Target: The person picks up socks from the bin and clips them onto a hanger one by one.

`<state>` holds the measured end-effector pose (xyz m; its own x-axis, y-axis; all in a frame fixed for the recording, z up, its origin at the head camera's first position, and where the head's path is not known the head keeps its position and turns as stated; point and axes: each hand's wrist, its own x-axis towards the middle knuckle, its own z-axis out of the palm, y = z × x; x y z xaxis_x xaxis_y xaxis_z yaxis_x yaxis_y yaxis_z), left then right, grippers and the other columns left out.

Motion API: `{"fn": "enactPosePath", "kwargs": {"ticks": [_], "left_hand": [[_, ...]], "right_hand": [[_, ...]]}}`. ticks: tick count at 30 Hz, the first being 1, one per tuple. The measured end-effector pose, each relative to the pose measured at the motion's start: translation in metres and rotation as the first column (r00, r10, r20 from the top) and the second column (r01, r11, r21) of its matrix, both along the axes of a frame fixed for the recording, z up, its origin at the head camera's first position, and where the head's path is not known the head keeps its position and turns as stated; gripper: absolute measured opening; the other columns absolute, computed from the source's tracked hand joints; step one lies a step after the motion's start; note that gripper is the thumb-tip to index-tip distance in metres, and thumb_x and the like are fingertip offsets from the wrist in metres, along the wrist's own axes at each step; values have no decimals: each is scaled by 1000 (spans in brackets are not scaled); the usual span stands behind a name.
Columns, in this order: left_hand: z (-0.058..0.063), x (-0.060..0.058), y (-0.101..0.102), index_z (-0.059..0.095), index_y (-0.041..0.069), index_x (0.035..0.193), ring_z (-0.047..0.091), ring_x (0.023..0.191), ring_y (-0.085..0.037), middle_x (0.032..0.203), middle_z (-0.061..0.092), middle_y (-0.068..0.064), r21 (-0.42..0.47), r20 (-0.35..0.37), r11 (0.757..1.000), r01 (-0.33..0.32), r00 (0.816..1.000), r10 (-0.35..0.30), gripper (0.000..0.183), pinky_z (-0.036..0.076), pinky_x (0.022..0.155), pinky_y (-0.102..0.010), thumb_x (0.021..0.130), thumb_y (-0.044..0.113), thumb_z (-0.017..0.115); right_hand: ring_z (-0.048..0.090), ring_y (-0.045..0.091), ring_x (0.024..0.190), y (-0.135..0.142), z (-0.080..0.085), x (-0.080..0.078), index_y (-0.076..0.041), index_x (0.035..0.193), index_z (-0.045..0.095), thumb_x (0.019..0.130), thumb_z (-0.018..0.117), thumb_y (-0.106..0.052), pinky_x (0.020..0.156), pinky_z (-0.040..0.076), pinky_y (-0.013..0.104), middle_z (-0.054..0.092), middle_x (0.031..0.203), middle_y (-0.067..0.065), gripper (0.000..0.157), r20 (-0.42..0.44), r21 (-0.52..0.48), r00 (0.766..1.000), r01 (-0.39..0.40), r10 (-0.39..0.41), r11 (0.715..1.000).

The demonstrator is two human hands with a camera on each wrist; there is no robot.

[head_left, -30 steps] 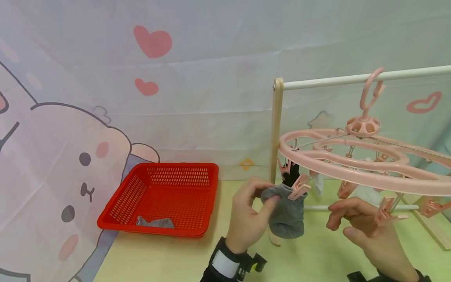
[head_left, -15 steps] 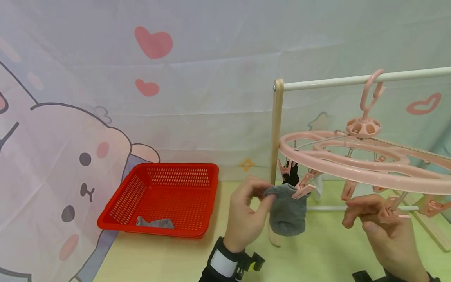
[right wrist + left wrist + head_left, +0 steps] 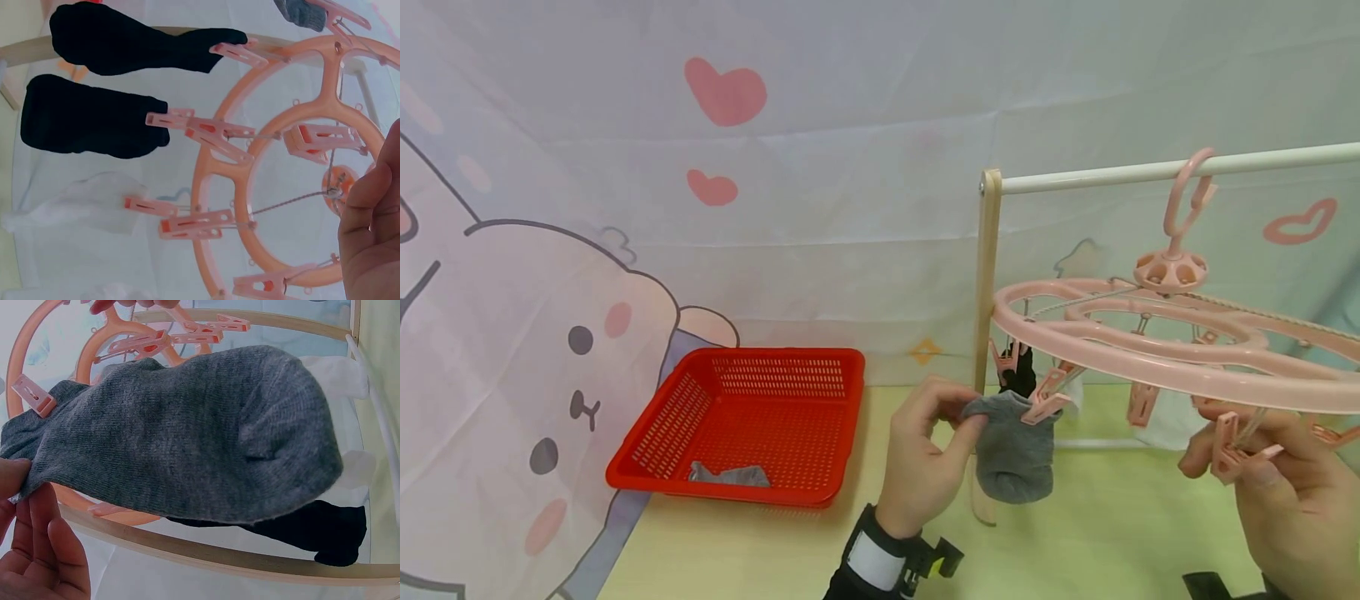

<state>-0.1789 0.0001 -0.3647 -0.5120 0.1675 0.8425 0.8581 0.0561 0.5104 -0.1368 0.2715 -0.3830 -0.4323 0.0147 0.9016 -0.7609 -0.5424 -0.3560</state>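
Observation:
A grey sock (image 3: 1015,450) hangs from a pink clothespin (image 3: 1047,398) at the left side of the round pink drying hanger (image 3: 1097,346). My left hand (image 3: 925,458) pinches the sock's cuff beside that clothespin, thumb in front. In the left wrist view the grey sock (image 3: 181,434) stretches sideways, with its cuff between my thumb and fingers. At the hanger's near right side, my right hand (image 3: 1292,492) has its thumb and fingers around another pink clothespin (image 3: 1232,450). The right wrist view shows the edge of my right hand (image 3: 369,219), its fingertips cut off.
A red basket (image 3: 737,417) with a grey sock (image 3: 730,475) in it stands to the left. The hanger hooks over a white rail (image 3: 1097,177) on a wooden post (image 3: 989,275). Black socks (image 3: 94,115) and white fabric (image 3: 81,206) hang from further clothespins.
My right hand has moved to the right, to the near clothespin. My left hand has shifted slightly left and still holds the sock's cuff; the sock has moved slightly right.

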Motion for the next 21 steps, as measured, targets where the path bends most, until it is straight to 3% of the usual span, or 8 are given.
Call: {"fn": "enactPosePath", "kwargs": {"ticks": [4, 8, 11, 12, 13, 17, 20, 21], "left_hand": [[0, 0, 0, 60, 0, 97, 54, 73, -14, 85, 60, -12, -3, 4, 1000, -5, 1000, 5, 19, 53, 62, -29, 81, -9, 64], [-1, 0, 1, 60, 0, 97, 54, 73, -14, 85, 60, -12, -5, 8, 1000, -5, 1000, 5, 19, 53, 62, -29, 81, -9, 63], [-1, 0, 1, 60, 0, 97, 54, 73, -13, 85, 60, -12, -7, 8, 1000, -4, 1000, 5, 19, 53, 62, -29, 81, -9, 64], [-1, 0, 1, 60, 0, 97, 54, 73, -13, 85, 60, -12, -9, 6, 1000, -5, 1000, 5, 19, 53, 61, -29, 81, -9, 64], [0, 0, 1, 60, 0, 97, 54, 73, -13, 85, 60, -12, -9, 3, 1000, -5, 1000, 5, 19, 53, 61, -29, 81, -9, 64], [0, 0, 1, 60, -1, 97, 55, 73, -12, 84, 60, -13, -9, -4, 1000, -1, 1000, 1, 19, 53, 61, -29, 80, -9, 64], [-1, 0, 2, 60, -2, 96, 55, 72, -12, 83, 60, -14, -6, -2, 1000, 0, 1000, 0, 18, 53, 60, -29, 80, -10, 64], [-1, 0, 2, 60, -2, 96, 56, 72, -12, 83, 60, -14, -5, -1, 1000, -1, 1000, 1, 18, 53, 60, -29, 80, -10, 65]], "right_hand": [[61, 28, 89, 5, 1, 2, 29, 114, 41, 93, 36, 13, 84, 42, 26, 66, 93, 23, 26, 12, 46, 1000, 17, -18, 999], [61, 29, 89, 8, 1, 2, 29, 115, 40, 97, 34, 6, 90, 38, 27, 67, 94, 25, 30, 17, 61, 1000, 1, -3, 998], [61, 31, 88, 10, -2, 0, 30, 117, 38, 99, 24, 5, 103, 26, 32, 67, 94, 27, 34, 35, 42, 999, -39, 37, 998], [61, 31, 87, 13, -3, 0, 28, 118, 39, 99, 20, 4, 106, 18, 31, 67, 92, 26, 36, 90, 36, 995, -54, 51, 998], [61, 31, 86, 16, -5, -1, 28, 119, 39, 100, 15, 4, 105, 16, 31, 68, 90, 26, 39, 129, 32, 990, -69, 64, 997], [58, 31, 80, 20, -10, -7, 28, 121, 37, 100, 6, 0, 90, 29, 31, 67, 87, 24, 46, 122, 69, 990, -73, 64, 995], [51, 27, 75, 17, -10, -10, 29, 121, 34, 101, 4, -6, 70, 30, 30, 62, 84, 21, 50, 31, 101, 998, -56, 54, 993], [48, 26, 73, 18, -12, -10, 28, 122, 35, 102, 3, -8, 68, 27, 30, 60, 82, 19, 53, 42, 107, 998, -54, 50, 993]]}}
